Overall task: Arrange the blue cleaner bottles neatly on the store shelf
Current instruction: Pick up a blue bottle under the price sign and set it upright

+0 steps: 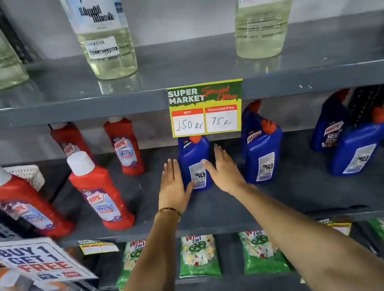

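A blue cleaner bottle (194, 159) with a red cap stands on the grey middle shelf (291, 195), its back label facing me. My left hand (172, 185) lies flat against its left side, fingers straight. My right hand (223, 168) is flat against its right side, thumb across the label. Neither hand wraps around the bottle. More blue bottles stand to the right: one (262, 152) close by, with another partly hidden behind it, one (361, 146) leaning near the front right, and one (329, 123) behind it.
Red cleaner bottles (99, 193) stand on the left of the same shelf. A yellow price sign (206, 108) hangs from the upper shelf edge above the bottle. Clear liquid bottles (103, 34) stand above. Green packets (198, 258) fill the shelf below. A "Buy 1 Get 1 Free" sign (37, 260) sticks out at lower left.
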{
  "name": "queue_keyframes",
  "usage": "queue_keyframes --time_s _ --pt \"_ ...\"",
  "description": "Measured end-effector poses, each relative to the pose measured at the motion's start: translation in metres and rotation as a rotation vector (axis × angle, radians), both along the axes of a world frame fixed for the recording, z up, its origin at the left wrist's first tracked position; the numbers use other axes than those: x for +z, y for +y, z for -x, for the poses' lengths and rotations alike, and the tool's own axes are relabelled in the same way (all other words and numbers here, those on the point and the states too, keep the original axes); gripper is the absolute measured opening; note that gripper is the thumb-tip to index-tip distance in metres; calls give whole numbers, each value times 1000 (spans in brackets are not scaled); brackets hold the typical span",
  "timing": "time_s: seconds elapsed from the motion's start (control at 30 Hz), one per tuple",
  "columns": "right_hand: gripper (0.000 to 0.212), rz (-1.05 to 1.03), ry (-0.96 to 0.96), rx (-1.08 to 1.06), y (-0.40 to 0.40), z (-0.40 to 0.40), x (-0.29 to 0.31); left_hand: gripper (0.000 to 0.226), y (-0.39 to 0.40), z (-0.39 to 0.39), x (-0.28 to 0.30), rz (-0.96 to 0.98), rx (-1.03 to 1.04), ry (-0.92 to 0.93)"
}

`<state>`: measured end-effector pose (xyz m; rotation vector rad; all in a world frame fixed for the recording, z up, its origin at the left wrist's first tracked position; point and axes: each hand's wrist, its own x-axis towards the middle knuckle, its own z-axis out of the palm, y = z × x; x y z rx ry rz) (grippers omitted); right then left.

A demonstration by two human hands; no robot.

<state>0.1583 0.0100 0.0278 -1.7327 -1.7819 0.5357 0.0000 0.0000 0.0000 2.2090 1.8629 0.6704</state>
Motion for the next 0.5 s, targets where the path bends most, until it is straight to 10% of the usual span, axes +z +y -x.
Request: queue_keyframes --time_s 0.2,0.5 --pt "59 182 453 84 12 10 -6 94 22 -7 7 240 49 -368" --pt "72 313 612 -21 22 15 -16 56 35 -14 3 344 108 -640"
